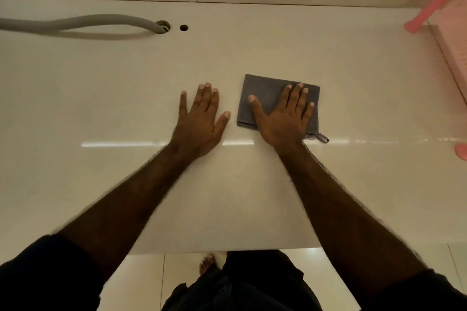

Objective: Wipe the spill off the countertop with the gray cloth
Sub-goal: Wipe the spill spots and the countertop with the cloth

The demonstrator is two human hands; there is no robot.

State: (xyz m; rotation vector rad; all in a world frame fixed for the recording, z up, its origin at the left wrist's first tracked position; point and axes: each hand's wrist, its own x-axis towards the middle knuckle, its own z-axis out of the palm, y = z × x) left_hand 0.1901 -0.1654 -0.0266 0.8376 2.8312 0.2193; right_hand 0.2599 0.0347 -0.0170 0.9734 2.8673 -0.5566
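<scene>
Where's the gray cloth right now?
Head view: the gray cloth lies flat on the countertop, right of centre, under the flat right hand, with the left hand beside it.

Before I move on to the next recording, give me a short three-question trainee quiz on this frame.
1. True or false: the right hand lies flat with spread fingers on the gray cloth.
2. Multiple choice: what is the left hand touching? A) the cloth B) the bare countertop C) the hose
3. Fill in: the hose ends in a ____ in the countertop, next to a smaller one.

Key: 1 true; 2 B; 3 hole
</scene>
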